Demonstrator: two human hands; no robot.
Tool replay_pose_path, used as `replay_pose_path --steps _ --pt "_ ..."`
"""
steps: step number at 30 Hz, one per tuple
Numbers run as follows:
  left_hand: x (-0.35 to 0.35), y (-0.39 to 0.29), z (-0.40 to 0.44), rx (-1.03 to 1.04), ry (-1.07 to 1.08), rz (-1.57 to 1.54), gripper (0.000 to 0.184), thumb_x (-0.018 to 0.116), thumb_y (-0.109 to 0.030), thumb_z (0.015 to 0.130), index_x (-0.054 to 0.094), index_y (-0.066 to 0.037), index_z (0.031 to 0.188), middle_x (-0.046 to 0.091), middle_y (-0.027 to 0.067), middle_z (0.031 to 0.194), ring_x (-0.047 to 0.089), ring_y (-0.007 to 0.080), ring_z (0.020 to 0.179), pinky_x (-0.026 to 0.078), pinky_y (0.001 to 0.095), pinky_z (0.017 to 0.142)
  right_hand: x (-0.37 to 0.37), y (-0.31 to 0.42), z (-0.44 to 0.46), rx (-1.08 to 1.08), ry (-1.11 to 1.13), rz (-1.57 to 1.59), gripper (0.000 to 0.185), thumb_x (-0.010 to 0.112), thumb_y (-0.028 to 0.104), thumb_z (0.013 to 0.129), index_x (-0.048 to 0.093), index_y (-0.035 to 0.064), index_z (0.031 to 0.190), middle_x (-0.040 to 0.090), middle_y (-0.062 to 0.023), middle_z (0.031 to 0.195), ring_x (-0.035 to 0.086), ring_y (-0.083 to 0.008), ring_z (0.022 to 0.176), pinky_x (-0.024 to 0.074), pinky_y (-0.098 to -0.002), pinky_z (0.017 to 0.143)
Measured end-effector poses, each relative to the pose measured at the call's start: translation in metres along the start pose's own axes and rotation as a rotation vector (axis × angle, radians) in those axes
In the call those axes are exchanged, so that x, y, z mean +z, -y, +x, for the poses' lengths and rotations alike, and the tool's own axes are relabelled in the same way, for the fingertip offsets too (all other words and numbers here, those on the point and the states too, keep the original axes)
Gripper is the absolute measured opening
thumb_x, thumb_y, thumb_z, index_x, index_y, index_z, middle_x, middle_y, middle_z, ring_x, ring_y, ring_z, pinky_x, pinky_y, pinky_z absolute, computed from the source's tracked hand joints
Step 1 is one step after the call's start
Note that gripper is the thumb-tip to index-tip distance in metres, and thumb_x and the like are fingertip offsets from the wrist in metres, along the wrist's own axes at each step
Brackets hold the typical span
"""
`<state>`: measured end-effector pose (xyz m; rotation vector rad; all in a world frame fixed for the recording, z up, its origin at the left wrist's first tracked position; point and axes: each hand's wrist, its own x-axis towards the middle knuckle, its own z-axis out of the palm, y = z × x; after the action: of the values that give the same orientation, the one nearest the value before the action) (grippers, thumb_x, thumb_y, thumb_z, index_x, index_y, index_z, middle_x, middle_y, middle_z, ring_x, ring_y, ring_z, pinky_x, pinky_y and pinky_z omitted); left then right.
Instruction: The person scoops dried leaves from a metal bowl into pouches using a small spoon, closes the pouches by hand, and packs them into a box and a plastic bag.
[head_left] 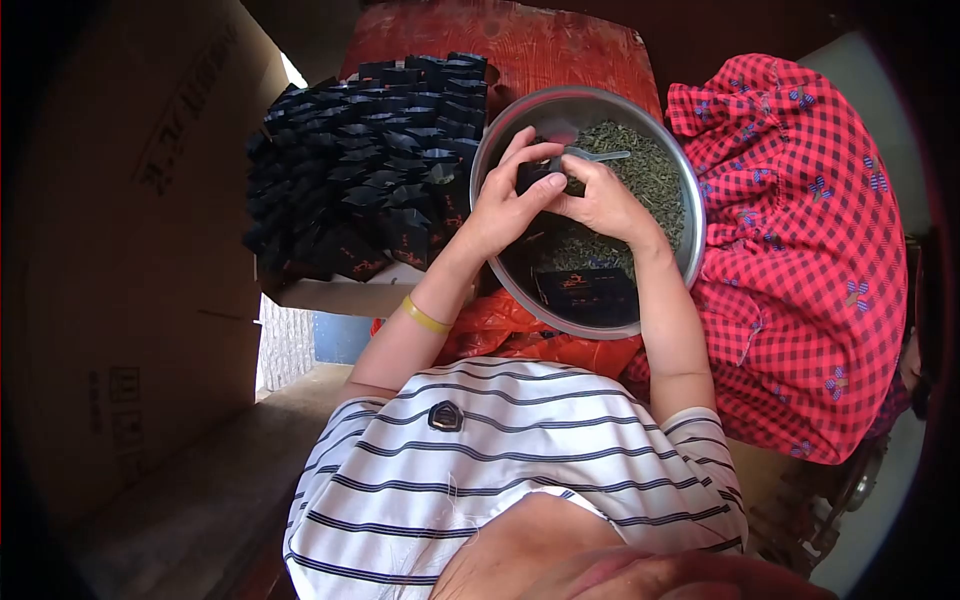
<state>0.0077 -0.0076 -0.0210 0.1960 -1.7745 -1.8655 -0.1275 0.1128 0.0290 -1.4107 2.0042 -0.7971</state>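
Both of my hands meet above a round steel bowl [697, 215] of dried green leaves [645, 165]. My left hand [510, 205] is closed around a small black packet [530, 177], thumb towards the right. Fingers bent, my right hand [608, 203] pinches at the packet's right side. A pale plastic spoon [605, 155] shows just beyond the right index finger; whether that hand also holds it I cannot tell. More black packets [585, 290] with orange print lie inside the near part of the bowl. The packet's opening is hidden by my fingers.
Many upright black packets [370, 165] fill a cardboard box [340, 297] left of the bowl. Behind is a red wooden surface [560, 45]. Red checked cloth [800, 250] bulges at right, orange plastic [510, 320] lies under the bowl, and a large carton [130, 250] stands far left.
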Motion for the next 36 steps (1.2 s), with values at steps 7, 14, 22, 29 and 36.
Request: replay_pose_path --steps 7,14,22,29,36 --pt "0.006 -0.007 -0.002 -0.097 -0.087 -0.109 0.023 0.061 -0.010 0.096 0.063 0.002 0.116 0.067 0.0041 0.103 0.060 0.0102 0.093 0.050 0.0264 0.084 0.000 0.003 -0.003 -0.010 -0.212 -0.088 0.034 0.076 0.026 0.085 0.061 -0.0007 0.100 0.065 -0.0088 0.085 0.060 -0.0153 0.080 0.0495 -0.0335 0.075" --pt "0.011 -0.017 -0.002 -0.110 -0.208 -0.251 0.017 0.063 -0.008 0.095 0.066 0.002 0.109 0.068 0.0022 0.097 0.060 0.0068 0.088 0.050 0.0226 0.078 -0.002 0.000 -0.003 -0.086 -0.319 0.072 0.025 0.071 0.022 0.090 0.061 -0.0008 0.089 0.063 -0.0081 0.076 0.060 -0.0142 0.071 0.0490 -0.0308 0.068" --pt "0.006 -0.011 -0.003 -0.123 -0.220 -0.089 0.011 0.065 -0.010 0.095 0.067 0.000 0.092 0.064 -0.0030 0.077 0.056 0.0037 0.071 0.047 0.0208 0.064 0.000 0.007 -0.004 -0.102 -0.383 0.283 0.023 0.072 0.020 0.089 0.062 0.0000 0.088 0.063 -0.0061 0.072 0.058 -0.0107 0.066 0.0478 -0.0286 0.063" --pt "0.008 -0.015 -0.005 -0.124 -0.215 0.211 0.018 0.061 -0.016 0.098 0.061 0.000 0.089 0.060 0.0000 0.075 0.055 0.0076 0.072 0.048 0.0229 0.068 -0.004 0.003 -0.007 -0.098 -0.291 0.221 0.016 0.070 0.015 0.091 0.064 0.0007 0.094 0.060 0.0003 0.073 0.054 -0.0052 0.065 0.0453 -0.0231 0.060" --pt "0.009 -0.005 0.001 0.084 -0.389 0.077 0.036 0.054 -0.022 0.102 0.052 0.004 0.126 0.061 0.0131 0.118 0.057 0.0189 0.110 0.045 0.0311 0.096 -0.022 -0.030 0.003 -0.255 -0.956 -0.010 0.016 0.065 0.013 0.096 0.066 -0.0005 0.104 0.063 0.0015 0.078 0.056 -0.0038 0.069 0.0460 -0.0198 0.062"
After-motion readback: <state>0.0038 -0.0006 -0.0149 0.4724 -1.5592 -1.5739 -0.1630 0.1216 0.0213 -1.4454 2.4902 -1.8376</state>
